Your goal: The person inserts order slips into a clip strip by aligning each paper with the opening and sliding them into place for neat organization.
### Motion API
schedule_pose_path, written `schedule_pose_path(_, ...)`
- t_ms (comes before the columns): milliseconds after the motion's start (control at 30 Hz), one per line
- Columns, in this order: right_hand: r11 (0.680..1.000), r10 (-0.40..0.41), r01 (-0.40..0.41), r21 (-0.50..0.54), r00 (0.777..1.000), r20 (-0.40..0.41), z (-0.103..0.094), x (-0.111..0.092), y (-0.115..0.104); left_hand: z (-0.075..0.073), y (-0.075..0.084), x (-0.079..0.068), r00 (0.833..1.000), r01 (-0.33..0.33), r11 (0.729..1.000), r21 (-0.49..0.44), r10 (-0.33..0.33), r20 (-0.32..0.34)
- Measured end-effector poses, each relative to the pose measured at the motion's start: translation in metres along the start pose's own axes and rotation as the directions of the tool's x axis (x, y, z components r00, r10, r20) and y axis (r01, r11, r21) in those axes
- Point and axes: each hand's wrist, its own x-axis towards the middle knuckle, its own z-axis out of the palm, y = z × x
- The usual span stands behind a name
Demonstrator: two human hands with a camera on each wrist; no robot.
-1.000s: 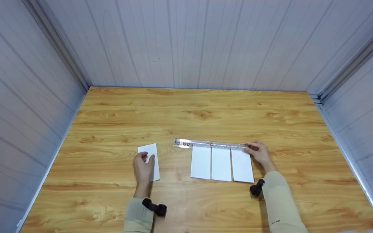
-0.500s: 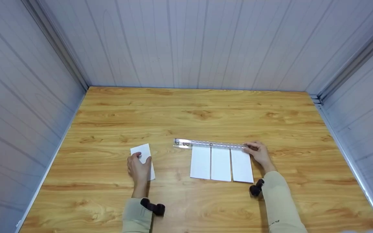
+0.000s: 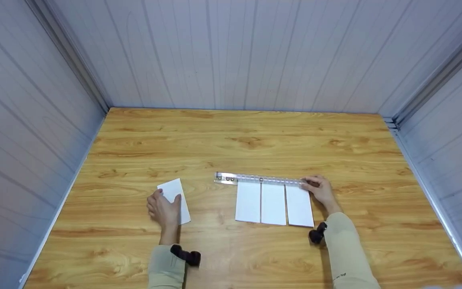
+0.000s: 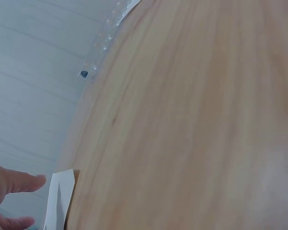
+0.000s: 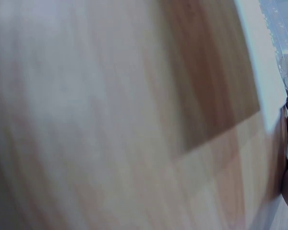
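On the left part of the table, my left hand (image 3: 164, 208) rests on a white piece of paper (image 3: 175, 192), thumb on top and fingers by its left edge. In the left wrist view two fingers (image 4: 25, 182) reach out straight beside the paper (image 4: 62, 194). My right hand (image 3: 322, 194) pinches the right end of a clear plastic ruler (image 3: 251, 178). This ruler lies across the top edges of three white paper rectangles (image 3: 274, 204), set side by side with narrow gaps. In the right wrist view the ruler (image 5: 274, 36) sits at the edge, partly cut off.
The wood-grain table (image 3: 231, 140) extends beyond the papers on all sides. Pale panel walls (image 3: 231, 52) enclose it at the back, left and right. Black wrist cameras (image 3: 191, 257) are strapped over both sleeves.
The left paper has shifted left with my left hand and tilted slightly; that hand's fingers have then spread wider and moved left. My right hand and the ruler have stayed in place.
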Motion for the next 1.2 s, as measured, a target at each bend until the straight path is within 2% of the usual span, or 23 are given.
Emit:
schedule_pose_path(200,0.999,-0.031,0.032,0.034,0.999,-0.012,0.001,0.0,0.001,-0.002,-0.001,0.003,1.0,0.023,0.999,0.029,-0.023,-0.008)
schedule_pose_path(433,0.998,-0.004,0.005,0.057,1.0,-0.015,0.002,0.001,0.002,-0.004,-0.002,0.006,1.0,0.01,0.993,0.114,-0.013,0.028)
schedule_pose_path(633,0.999,-0.006,0.006,0.035,1.0,-0.011,0.001,0.001,0.003,-0.005,-0.002,0.008,0.999,0.002,0.987,0.158,-0.007,0.031)
schedule_pose_path(1200,1.0,-0.003,0.002,-0.028,1.0,-0.024,0.001,0.001,0.002,-0.004,-0.003,0.012,0.998,0.003,0.982,0.191,-0.016,0.065)
